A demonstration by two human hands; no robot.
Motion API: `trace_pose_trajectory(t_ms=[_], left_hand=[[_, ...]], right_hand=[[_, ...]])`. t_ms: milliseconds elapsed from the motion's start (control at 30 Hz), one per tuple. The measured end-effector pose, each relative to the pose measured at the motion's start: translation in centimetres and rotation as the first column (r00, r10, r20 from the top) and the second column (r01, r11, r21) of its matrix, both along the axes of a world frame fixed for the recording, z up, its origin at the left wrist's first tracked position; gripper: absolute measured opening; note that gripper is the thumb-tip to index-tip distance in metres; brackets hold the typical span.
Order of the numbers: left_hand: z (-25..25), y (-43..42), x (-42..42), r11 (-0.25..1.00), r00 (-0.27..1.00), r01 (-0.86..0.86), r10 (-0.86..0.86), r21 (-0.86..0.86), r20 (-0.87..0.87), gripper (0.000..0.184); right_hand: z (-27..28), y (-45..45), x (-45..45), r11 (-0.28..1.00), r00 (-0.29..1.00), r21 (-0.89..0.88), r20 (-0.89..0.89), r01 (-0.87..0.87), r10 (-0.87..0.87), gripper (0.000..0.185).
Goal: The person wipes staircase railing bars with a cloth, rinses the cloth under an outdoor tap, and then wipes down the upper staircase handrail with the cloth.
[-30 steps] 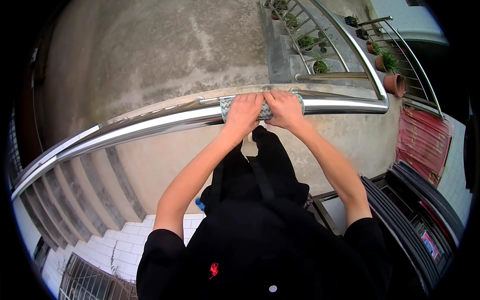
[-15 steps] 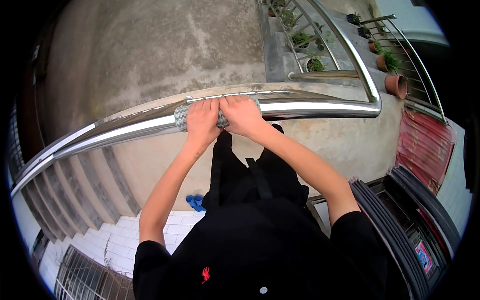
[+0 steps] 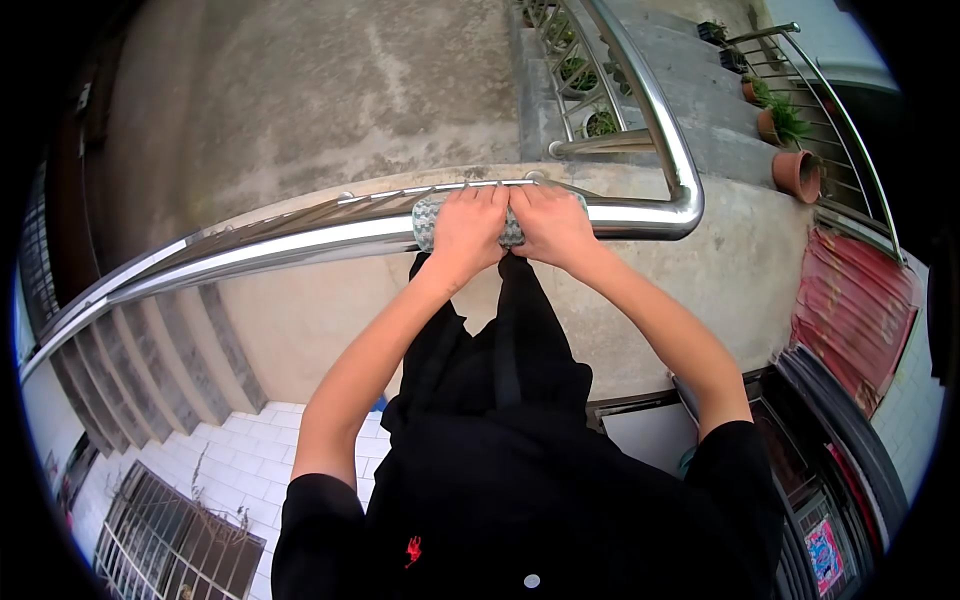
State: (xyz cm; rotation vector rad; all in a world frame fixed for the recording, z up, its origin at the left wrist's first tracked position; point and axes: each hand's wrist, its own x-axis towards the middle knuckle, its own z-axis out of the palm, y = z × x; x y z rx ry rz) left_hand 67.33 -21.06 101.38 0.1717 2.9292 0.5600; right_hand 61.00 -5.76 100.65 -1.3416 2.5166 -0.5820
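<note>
A green-and-white patterned cloth [image 3: 426,222] lies wrapped over a shiny metal handrail [image 3: 330,234]. My left hand [image 3: 468,228] presses the cloth around the rail, its fingers curled over the far side. Close beside it, my right hand [image 3: 550,222] grips the same cloth, thumb side toward the left hand. Between the two hands a strip of the cloth shows; the palms and the rail beneath them are hidden. To the right of my hands the rail bends away at a rounded corner [image 3: 690,212].
Steps [image 3: 180,365] descend at the left. Potted plants and a terracotta pot [image 3: 797,175] line the stairs at the right, beside a second railing [image 3: 850,130]. A red corrugated sheet [image 3: 855,310] and dark stacked panels [image 3: 850,410] stand at lower right.
Both hands and the cloth have slid right along the handrail, toward its corner. The view and my body have shifted slightly, and the blue slippers are now mostly hidden.
</note>
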Motion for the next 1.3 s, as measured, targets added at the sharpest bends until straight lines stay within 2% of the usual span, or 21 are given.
trace_pose_trajectory(t_ms=[333,433,500,567,633,700,767,833,900,967,1167,1300], left_hand=[[-0.6,-0.3,0.0,0.996,0.999,0.027,-0.025,0.083,-0.025,0.050],[-0.7,-0.9,0.5,0.993,0.998,0.052,-0.049,0.104,-0.029,0.052],[-0.7,-2.5,1.4,0.993,0.997,0.062,-0.056,0.103,-0.057,0.055],[-0.5,-4.8,2.6,0.993,0.995,0.065,-0.057,0.101,-0.082,0.057],[-0.4,-8.6,4.2,0.998,0.999,0.040,-0.039,0.054,-0.029,0.062],[-0.5,-13.0,6.2,0.998,0.998,0.015,-0.012,0.060,-0.063,0.062],[-0.4,-16.7,8.1,1.000,0.993,-0.005,0.008,0.025,-0.121,0.064],[-0.4,-18.5,8.8,0.999,0.992,-0.024,0.028,0.029,-0.121,0.063],[-0.1,-18.6,8.8,0.999,0.992,-0.029,0.033,0.040,-0.118,0.062],[0.2,-18.0,8.3,0.997,0.997,-0.076,0.076,-0.009,0.013,0.064],[0.6,-16.3,7.8,0.991,0.988,-0.133,0.132,-0.014,-0.074,0.062],[0.5,-11.7,5.6,0.996,0.996,-0.090,0.089,-0.016,-0.027,0.061]], right_hand=[[-0.1,-0.4,0.2,0.998,0.998,0.039,0.038,0.047,-0.048,0.048],[0.1,-0.9,0.5,0.997,0.999,0.053,-0.003,0.052,-0.052,0.048],[0.1,-2.3,1.1,0.997,1.000,0.064,-0.007,0.030,-0.030,0.049],[0.0,-4.6,2.2,1.000,0.999,0.004,-0.025,0.020,-0.020,0.049],[0.5,-8.3,3.7,0.999,1.000,0.024,-0.020,0.021,-0.021,0.050],[0.8,-12.6,5.1,0.999,1.000,0.038,-0.014,0.022,-0.022,0.050],[0.9,-16.3,6.0,0.996,0.992,0.065,0.111,-0.060,0.053,0.052],[1.0,-18.4,6.0,0.988,0.986,0.109,0.135,-0.111,0.096,0.054],[0.6,-18.5,6.3,0.976,0.979,0.158,0.164,-0.148,0.122,0.056],[0.0,-18.1,6.3,0.991,0.990,0.035,0.066,-0.128,0.125,0.055],[0.0,-17.2,6.1,0.990,0.986,0.064,0.111,-0.129,0.122,0.051],[-0.4,-12.2,4.0,0.992,0.986,0.049,0.130,-0.115,0.108,0.052]])
